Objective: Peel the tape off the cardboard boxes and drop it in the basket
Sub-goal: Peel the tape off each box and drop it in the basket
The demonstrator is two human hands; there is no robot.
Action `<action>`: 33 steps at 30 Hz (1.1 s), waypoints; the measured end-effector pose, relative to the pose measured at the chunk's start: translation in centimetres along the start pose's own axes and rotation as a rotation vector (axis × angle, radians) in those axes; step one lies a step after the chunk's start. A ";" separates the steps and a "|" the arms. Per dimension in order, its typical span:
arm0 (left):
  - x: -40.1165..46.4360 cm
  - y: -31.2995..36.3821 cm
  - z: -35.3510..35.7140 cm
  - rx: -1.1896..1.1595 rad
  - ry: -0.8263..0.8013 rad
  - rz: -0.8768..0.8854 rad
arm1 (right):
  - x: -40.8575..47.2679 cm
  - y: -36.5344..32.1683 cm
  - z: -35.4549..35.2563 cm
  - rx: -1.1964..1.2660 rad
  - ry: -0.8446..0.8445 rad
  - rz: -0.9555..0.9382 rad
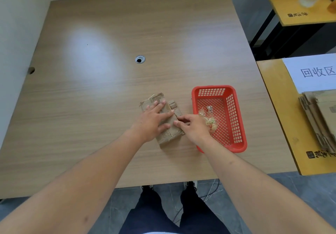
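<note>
Woodgrain table (109, 106), flattened corrugated cardboard (169, 134)

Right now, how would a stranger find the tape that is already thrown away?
Start at the wooden table, then find the red basket near its right edge. Inside lies the crumpled tape, a clear, yellowish wad, the only thing in the basket.
</note>
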State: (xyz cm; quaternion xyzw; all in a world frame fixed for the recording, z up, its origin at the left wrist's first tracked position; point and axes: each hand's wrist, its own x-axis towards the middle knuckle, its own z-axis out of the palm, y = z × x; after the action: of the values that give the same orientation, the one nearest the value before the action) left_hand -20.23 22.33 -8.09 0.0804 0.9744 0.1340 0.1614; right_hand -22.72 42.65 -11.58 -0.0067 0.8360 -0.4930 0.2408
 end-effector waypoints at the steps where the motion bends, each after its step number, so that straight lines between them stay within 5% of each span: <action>1: 0.0 -0.4 0.1 -0.040 -0.062 0.012 | -0.2 0.2 -0.1 -0.036 0.036 -0.008; 5: 0.1 -0.9 0.5 -0.071 -0.076 -0.010 | -1.1 1.2 -0.1 -0.016 0.065 0.060; 12: 0.4 -0.5 0.3 -0.102 -0.073 -0.035 | -0.5 0.6 0.8 0.443 0.075 0.527; 19: -0.4 -1.1 0.7 -0.153 -0.010 -0.035 | -0.4 -1.3 0.3 0.586 0.089 0.673; 33: 0.6 -1.7 -0.4 -0.189 -0.072 -0.017 | -2.4 0.5 -0.7 0.410 -0.040 0.156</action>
State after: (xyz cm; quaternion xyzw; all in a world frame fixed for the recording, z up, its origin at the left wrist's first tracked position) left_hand -21.15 20.80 -8.43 0.0614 0.9516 0.2212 0.2045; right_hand -20.78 44.09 -10.77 0.0971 0.7115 -0.6322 0.2910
